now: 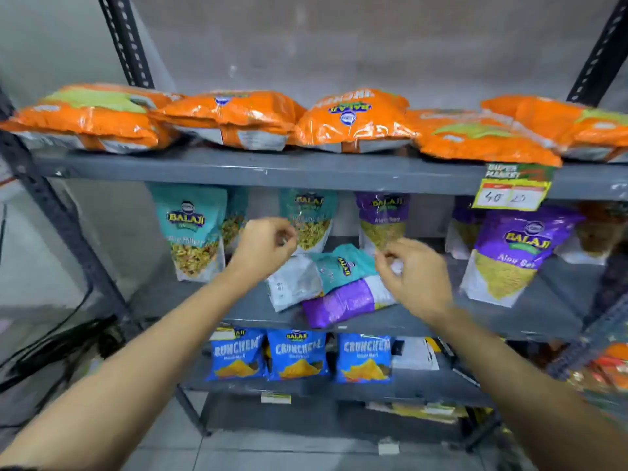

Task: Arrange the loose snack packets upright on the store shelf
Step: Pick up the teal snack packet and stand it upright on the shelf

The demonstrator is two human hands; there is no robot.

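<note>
Two loose packets, teal (343,266) over purple (343,302), are seen lying flat at frame centre on the middle shelf (217,300). Left hand (263,246) and right hand (414,275) are held above, fingers loosely curled, nothing gripped.

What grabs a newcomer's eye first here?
Probably the row of glossy orange snack bags lying flat along the top shelf. Next, both bare hands, left and right, above a toppled teal packet and purple packet mid-shelf, among upright ones.
</note>
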